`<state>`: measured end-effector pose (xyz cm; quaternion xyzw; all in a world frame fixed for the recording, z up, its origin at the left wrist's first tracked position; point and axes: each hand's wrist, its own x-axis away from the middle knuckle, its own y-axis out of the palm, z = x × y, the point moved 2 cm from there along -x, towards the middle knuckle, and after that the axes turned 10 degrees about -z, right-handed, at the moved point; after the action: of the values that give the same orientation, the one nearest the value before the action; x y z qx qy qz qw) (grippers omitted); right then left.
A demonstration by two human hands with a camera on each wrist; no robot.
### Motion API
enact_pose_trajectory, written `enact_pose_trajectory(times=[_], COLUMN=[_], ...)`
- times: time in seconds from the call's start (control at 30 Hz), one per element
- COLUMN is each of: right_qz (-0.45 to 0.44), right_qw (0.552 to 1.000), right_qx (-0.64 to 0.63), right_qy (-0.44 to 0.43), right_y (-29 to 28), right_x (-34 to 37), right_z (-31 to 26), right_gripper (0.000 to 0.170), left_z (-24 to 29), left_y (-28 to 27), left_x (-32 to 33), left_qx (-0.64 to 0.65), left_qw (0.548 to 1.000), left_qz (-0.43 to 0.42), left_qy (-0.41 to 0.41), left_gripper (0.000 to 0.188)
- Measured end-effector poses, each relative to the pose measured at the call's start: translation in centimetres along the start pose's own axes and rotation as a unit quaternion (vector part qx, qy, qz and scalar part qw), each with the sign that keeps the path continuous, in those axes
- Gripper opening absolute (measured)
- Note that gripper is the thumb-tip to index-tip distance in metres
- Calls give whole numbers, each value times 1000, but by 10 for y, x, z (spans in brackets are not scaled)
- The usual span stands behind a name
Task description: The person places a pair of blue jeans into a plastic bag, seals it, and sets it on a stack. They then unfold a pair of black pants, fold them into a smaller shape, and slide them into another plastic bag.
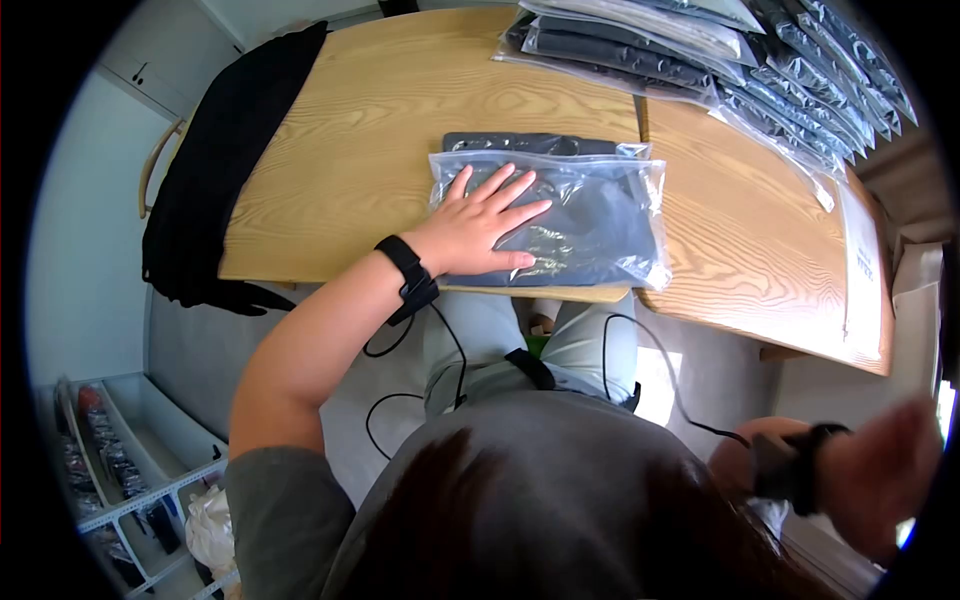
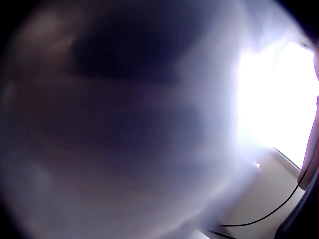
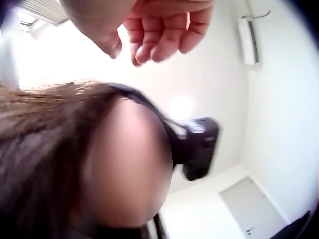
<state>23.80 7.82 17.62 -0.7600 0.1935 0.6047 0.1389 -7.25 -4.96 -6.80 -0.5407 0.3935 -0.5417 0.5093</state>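
Note:
A clear zip bag [image 1: 590, 210] with a dark folded item inside lies flat at the table's front edge. My left hand [image 1: 480, 228] rests on the left part of this bag, palm down, fingers spread. Behind the bag's zip edge, a strip of another dark item [image 1: 530, 143] shows. Off to the right of my body, my right hand [image 1: 880, 480] is raised and blurred in the head view. In the right wrist view its fingers [image 3: 167, 42] hang loosely curled with nothing in them, near the head and the head-worn camera [image 3: 199, 149]. The left wrist view is mostly blurred.
Stacks of bagged dark items [image 1: 640, 50] cover the table's far right. Black cloth [image 1: 235, 160] drapes over the left edge. A flat clear bag [image 1: 862, 270] lies at the right end. Divided bins [image 1: 150, 450] stand on the lower left. Black cables [image 1: 675, 380] hang by my legs.

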Motion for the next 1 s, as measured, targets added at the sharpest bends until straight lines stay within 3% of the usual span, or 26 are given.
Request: enact_pose_trajectory(times=[0.03,0.07,0.1,0.2,0.27,0.4,0.47,0.57,1.0], right_qz=[-122,-109,-154,-133,-103,-103,-125,-108,-115], right_qw=[991,993,988,990,994,995,990,992,991], right_qx=[-25,-6,-12,11,6,14,-53,2,8], right_qy=[46,38,29,40,-32,4,-29,-62,-65], right_y=[-21,-9,-5,8,10,17,8,13,16], right_x=[-14,-20,-26,-26,-20,-22,-23,-22,-26], right_z=[-40,-55,-62,-66,-61,-56,-62,-58,-51], right_gripper=[12,9,10,11,11,12,15,17,23], left_z=[0,0,1,1,0,-1,-1,0,0], left_y=[0,-1,-1,0,0,3,3,3,2], left_x=[0,0,1,-1,0,-1,0,-1,-1], left_qx=[-3,2,-1,2,1,-4,-7,-11,-5], left_qw=[1000,1000,1000,1000,1000,1000,1000,1000,1000], left_qz=[8,-1,-5,-4,-2,12,14,16,11], left_qy=[6,3,0,-1,-6,0,-2,-2,-1], left_gripper=[76,76,76,77,76,76,76,76,75])
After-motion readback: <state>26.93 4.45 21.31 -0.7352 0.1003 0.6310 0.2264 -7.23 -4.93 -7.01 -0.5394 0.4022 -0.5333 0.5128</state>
